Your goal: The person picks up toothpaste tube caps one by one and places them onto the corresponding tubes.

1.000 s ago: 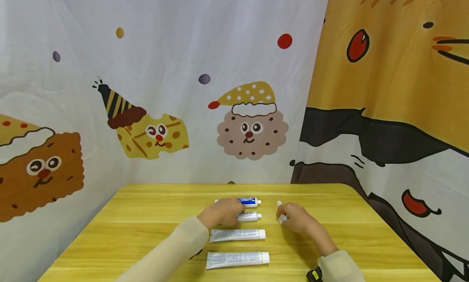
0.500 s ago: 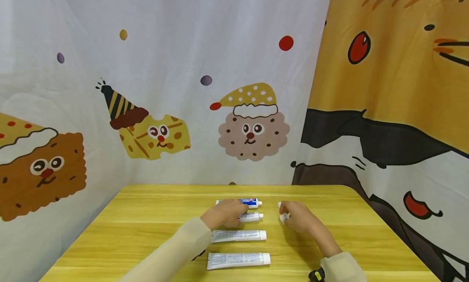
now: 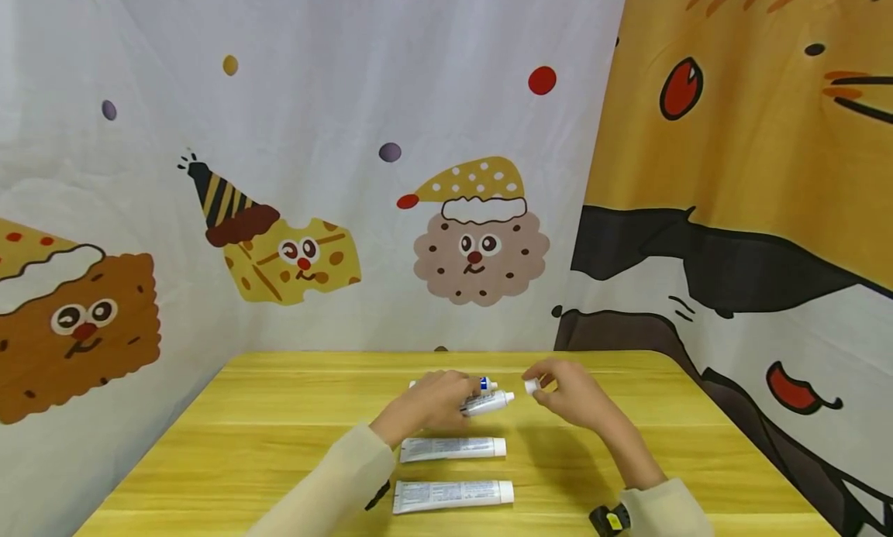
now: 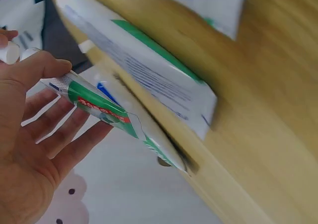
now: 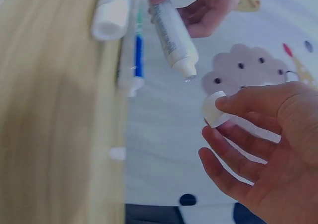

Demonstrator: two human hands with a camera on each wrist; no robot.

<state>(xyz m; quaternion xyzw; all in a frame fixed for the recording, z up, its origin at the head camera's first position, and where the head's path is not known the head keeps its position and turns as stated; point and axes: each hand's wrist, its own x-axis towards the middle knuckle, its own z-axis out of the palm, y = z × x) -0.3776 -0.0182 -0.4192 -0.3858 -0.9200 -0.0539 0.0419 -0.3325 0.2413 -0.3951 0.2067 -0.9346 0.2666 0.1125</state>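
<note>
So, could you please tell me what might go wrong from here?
The small, round white plastic cap pinched in the right hand could slip and drop. The slim white-and-green squeeze tube gripped by the left hand has an uncapped white nozzle, so a firm squeeze might push its contents out.

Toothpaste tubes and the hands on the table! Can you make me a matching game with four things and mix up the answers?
Things:
1. Left hand
2. Table
3. Right hand
4. Closest tube

Matches:
A. Lies flat with its end capped
B. Pinches a white cap
C. Holds an open tube
D. Yellow, with a wood pattern

Right pairs: 1-C, 2-D, 3-B, 4-A
</note>
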